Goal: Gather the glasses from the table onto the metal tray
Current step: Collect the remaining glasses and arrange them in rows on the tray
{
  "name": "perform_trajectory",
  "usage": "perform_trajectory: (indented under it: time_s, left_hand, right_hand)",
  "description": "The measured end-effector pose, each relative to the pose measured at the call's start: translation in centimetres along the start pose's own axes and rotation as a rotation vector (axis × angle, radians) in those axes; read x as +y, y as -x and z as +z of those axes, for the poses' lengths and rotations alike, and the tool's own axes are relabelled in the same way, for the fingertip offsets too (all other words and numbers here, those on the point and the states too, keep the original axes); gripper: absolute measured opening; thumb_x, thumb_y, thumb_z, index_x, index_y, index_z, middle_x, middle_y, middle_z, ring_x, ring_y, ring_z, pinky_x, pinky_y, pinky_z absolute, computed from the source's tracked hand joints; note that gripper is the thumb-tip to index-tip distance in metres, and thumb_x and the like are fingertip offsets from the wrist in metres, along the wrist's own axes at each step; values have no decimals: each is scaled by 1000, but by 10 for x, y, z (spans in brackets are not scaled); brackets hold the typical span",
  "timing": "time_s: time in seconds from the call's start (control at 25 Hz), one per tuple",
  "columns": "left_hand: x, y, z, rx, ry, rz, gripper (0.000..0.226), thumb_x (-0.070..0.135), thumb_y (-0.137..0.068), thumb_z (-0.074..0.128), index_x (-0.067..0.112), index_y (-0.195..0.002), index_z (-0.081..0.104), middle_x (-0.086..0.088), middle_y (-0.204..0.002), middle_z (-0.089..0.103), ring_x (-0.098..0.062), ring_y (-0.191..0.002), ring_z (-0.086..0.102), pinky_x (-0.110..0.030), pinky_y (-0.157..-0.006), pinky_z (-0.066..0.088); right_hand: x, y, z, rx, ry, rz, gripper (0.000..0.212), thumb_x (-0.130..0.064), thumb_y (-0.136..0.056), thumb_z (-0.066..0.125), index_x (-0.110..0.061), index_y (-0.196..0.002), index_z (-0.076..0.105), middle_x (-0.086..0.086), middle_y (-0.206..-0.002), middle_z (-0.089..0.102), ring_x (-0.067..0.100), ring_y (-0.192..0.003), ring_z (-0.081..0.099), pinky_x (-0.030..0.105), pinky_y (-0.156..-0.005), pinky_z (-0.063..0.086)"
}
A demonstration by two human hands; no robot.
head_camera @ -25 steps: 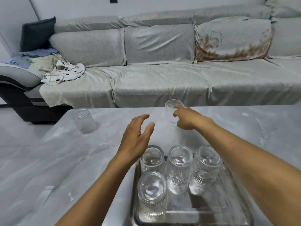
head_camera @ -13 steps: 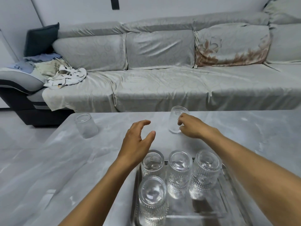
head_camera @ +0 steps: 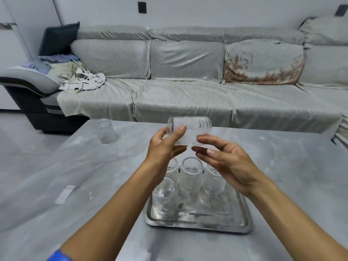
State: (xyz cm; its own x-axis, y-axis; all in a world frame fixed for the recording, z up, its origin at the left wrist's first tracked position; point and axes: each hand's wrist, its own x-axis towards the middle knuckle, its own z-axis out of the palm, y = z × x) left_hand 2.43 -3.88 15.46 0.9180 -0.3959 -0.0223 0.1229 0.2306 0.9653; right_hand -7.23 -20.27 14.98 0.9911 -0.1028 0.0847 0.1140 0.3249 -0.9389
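Observation:
A clear ribbed glass lies on its side in the air above the table, held between both hands. My left hand grips its left end with thumb and fingers. My right hand touches its right underside with the fingertips, palm up. Below them the metal tray holds several ribbed glasses, standing upside down, partly hidden by my hands. One more glass stands upside down alone on the grey table at the far left.
A long grey sofa runs behind the table's far edge, with crumpled cloths on its left end. A small pale strip lies on the table to the left of the tray.
The right hand took the far glass off the table and brought it up and nearer, tipped sideways. The left hand rose and closed on its other end. The camera view shifted back.

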Motion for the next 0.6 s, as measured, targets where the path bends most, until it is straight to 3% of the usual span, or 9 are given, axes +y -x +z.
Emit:
perform_trajectory:
  time_s: [0.08, 0.16, 0.24, 0.32, 0.4, 0.52, 0.6]
  left_hand:
    - [5, 17, 2, 42, -164, 111, 56, 41, -62, 85, 20, -109, 63, -6, -98, 75, -18, -84, 72, -34, -75, 58]
    - [11, 29, 4, 91, -481, 264, 67, 42, -55, 87, 28, -111, 53, 0, -93, 73, -14, -79, 71, -34, -72, 57]
    - [17, 39, 11, 80, -758, 438, 71, 43, -51, 83, 34, -110, 45, 8, -90, 71, -9, -74, 68, -31, -66, 55]
    - [19, 46, 16, -5, -864, 527, 70, 43, -50, 80, 38, -109, 43, 12, -90, 69, -2, -73, 65, -26, -62, 54]
    - [18, 48, 12, -135, -855, 491, 68, 42, -52, 81, 41, -110, 46, 14, -92, 69, 0, -79, 64, -20, -62, 54]
    - [8, 41, -9, -361, -749, 311, 53, 43, -70, 78, 38, -117, 54, 12, -108, 68, -3, -98, 63, -26, -80, 55]
    - [-9, 34, -27, -295, -867, 322, 37, 40, -83, 67, 35, -119, 57, 11, -122, 63, -8, -112, 58, -31, -94, 48]
  right_hand:
    - [0, 19, 5, 221, 329, -53, 18, -2, -81, 70, -10, -96, 74, 11, -124, 66, 23, -102, 68, 30, -88, 56]
    - [-7, 31, 14, 451, 999, -299, 31, -15, -78, 74, -20, -107, 67, 1, -125, 61, 15, -103, 62, 27, -84, 50]
    - [-7, 34, 26, 252, 1299, -504, 65, -29, -72, 74, -30, -131, 48, -4, -137, 46, 15, -117, 49, 27, -92, 42]
    - [-2, 35, 37, 141, 1336, -483, 77, -34, -72, 74, -35, -139, 37, -2, -142, 39, 20, -121, 46, 31, -90, 45]
    - [6, 35, 37, 214, 1328, -486, 74, -36, -72, 75, -32, -137, 40, -1, -132, 47, 21, -108, 55, 38, -80, 54]
    - [25, 44, 26, 285, 1184, -406, 68, -45, -68, 79, -36, -127, 45, -6, -118, 54, 12, -91, 60, 34, -71, 56]
    - [46, 52, 18, 283, 1218, -353, 67, -47, -65, 80, -37, -123, 46, -9, -116, 56, 6, -87, 57, 29, -72, 53]
